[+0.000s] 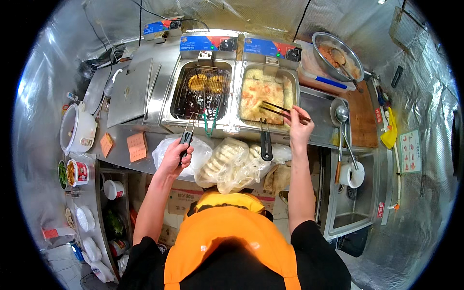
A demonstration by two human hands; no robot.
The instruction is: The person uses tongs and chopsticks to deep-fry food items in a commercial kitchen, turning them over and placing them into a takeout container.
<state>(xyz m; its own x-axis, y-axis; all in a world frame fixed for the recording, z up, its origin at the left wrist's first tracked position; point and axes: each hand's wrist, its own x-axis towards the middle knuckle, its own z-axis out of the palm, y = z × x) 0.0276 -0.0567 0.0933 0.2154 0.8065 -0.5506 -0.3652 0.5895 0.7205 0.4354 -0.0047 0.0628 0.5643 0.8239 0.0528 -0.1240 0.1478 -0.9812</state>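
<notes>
My left hand [177,155] grips the black handle [186,138] of a wire fry basket [203,78] in the left fryer. Round golden pieces of food [198,83] lie at the basket's far end, above dark oil [192,101]. Green-handled tongs [207,121] lean over that fryer's front rim. In my right hand [300,125] is a pair of dark chopsticks [277,109], their tips over the foaming oil of the right fryer [296,105]. Pale food with orange bits [262,92] fills this fryer. A second black basket handle [266,146] juts out from its front.
Clear bags of pale food [226,159] lie before the fryers. To the right, a metal bowl [319,40] with a ladle rests on a lidded plastic box [319,81], near ladles [341,113] and a sink [353,221]. A white pot [74,128] stands at left.
</notes>
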